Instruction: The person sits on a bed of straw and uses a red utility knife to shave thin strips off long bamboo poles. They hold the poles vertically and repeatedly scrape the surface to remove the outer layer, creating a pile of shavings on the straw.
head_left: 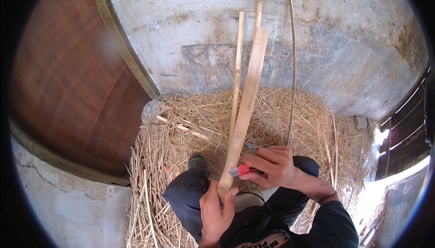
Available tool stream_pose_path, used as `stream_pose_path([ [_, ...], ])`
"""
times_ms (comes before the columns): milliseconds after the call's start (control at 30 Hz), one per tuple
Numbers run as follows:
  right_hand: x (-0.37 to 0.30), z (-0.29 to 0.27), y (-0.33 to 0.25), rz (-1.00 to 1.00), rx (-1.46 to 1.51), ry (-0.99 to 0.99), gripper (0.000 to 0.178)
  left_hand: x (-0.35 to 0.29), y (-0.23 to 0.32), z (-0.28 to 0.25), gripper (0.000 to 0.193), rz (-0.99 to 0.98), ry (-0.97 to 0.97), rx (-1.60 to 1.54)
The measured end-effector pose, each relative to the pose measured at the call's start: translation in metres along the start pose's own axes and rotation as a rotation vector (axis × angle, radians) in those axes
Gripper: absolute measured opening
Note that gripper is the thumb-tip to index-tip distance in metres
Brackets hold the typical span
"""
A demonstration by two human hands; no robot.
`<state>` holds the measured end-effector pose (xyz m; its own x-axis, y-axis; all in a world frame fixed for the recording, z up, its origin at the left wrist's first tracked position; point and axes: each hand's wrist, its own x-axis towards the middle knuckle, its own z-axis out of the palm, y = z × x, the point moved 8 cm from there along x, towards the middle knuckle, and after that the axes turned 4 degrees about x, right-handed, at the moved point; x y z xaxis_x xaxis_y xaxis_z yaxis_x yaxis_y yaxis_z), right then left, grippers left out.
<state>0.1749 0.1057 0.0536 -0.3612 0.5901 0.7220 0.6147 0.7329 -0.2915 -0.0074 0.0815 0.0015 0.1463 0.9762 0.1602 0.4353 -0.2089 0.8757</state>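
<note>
The right hand (274, 168) is curling its fingers around a red-handled cutter with a short, flat metal blade (245, 170), the wrist bending inward from a black sleeve (333, 223). The left hand (217, 214) is coming up from below, thumb upright, pinching the lower end of a long, flat, pale tan strip of smooth bamboo-like wood (249, 98) between thumb and fingers. That strip is rising away from the left hand, and the blade is resting against its right edge, just above the thumb.

Around the dark-trousered knees (186, 198), dry, tangled yellow straw (276, 107) is covering the ground. At its far edge, a rough, stained grey-white wall (213, 30) is standing. A slim, jointed pale stick (239, 44) is slanting up left of the strip; a thin, slightly bowed brown stick (293, 62) is rising to its right. Along the straw's far-left corner, a brown wooden panel (77, 76) is standing.
</note>
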Motion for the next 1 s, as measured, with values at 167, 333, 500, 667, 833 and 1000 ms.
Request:
stream_pose_path([
  [167, 0.0, 0.001, -0.002, 0.022, 0.002, -0.003, 0.041, -0.001, -0.002, 0.0, 0.025, 0.003, 0.014, -0.018],
  [333, 0.001, 0.001, -0.003, 0.021, -0.023, 0.012, 0.041, -0.001, -0.003, 0.001, 0.027, -0.017, 0.006, 0.014],
  [500, 0.002, -0.002, -0.001, 0.03, -0.056, 0.043, 0.041, -0.004, -0.006, 0.001, 0.028, -0.019, 0.006, 0.022],
  [667, 0.002, -0.004, -0.001, 0.022, -0.081, 0.042, 0.04, -0.008, -0.011, 0.003, 0.028, -0.033, 0.003, 0.048],
  [833, 0.004, -0.004, -0.003, 0.03, -0.104, 0.027, 0.039, -0.012, -0.018, 0.004, 0.028, -0.031, -0.01, 0.04],
  [1000, 0.005, -0.016, 0.024, 0.1, -0.063, 0.135, 0.036, -0.023, -0.021, 0.007, 0.029, -0.032, -0.05, 0.065],
])
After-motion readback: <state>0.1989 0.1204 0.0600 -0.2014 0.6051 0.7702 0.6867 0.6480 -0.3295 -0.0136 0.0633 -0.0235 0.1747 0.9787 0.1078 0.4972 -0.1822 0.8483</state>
